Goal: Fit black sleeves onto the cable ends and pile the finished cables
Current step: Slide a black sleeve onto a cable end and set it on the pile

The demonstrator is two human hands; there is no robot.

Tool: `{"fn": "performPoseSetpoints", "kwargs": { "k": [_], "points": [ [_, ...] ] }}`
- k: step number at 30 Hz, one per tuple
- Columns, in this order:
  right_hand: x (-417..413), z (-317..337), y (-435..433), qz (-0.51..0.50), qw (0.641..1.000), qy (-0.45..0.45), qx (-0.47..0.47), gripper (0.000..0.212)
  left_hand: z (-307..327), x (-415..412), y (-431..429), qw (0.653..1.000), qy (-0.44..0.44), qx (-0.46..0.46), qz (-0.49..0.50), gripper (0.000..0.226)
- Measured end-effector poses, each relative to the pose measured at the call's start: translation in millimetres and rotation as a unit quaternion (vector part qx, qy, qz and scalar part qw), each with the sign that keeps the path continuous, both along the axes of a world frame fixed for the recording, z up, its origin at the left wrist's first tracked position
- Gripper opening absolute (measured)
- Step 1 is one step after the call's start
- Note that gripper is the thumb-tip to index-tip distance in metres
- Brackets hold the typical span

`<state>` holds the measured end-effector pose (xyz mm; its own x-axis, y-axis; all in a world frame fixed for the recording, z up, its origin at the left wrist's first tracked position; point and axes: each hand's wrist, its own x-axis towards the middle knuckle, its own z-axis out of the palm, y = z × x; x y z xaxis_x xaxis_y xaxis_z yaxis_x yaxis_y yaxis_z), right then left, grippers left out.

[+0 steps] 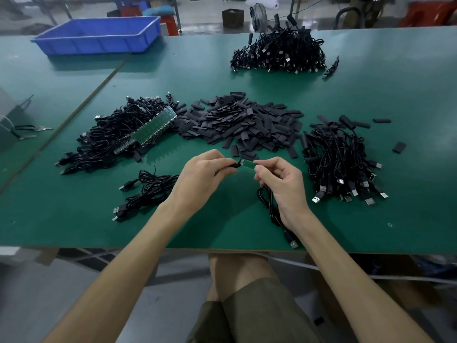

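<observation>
Both hands meet above the green table's near edge. Left hand pinches a black sleeve; right hand pinches the small green circuit board ending a thin black cable — forearms angled inward. Leftward lies an unsleeved cable heap, centre the loose sleeve pile, rightward the finished cable pile — bare table around the wrists.

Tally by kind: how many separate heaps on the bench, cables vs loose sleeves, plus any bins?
Cable heaps: 3 (left cable heap, right cable heap, far cable heap)
Loose sleeve heaps: 1 (sleeve heap)
Bins: 1 (blue bin)
Total: 5
</observation>
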<state>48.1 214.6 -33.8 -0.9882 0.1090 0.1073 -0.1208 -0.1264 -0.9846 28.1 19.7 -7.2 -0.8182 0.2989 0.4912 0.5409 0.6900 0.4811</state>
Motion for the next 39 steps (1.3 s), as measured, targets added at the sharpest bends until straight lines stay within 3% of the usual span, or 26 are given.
{"fn": "performPoseSetpoints", "kwargs": {
  "k": [12, 23, 39],
  "points": [
    [-2, -3, 1, 0.009, 1.0, 0.002, 0.025, 0.01, 9, 8, 0, 0.997, 0.047, -0.06, -0.01, 0.018],
    [-3, -7, 0, 0.033, 0.997, 0.008, 0.069, 0.01, 24, 8, -14, 0.969, 0.102, -0.197, -0.108, 0.015],
    [-2, -7, 0, 0.035, 0.996, -0.001, 0.08, 0.008, 17, 6, -15, 0.969, 0.106, -0.186, -0.121, 0.017]
  ]
}}
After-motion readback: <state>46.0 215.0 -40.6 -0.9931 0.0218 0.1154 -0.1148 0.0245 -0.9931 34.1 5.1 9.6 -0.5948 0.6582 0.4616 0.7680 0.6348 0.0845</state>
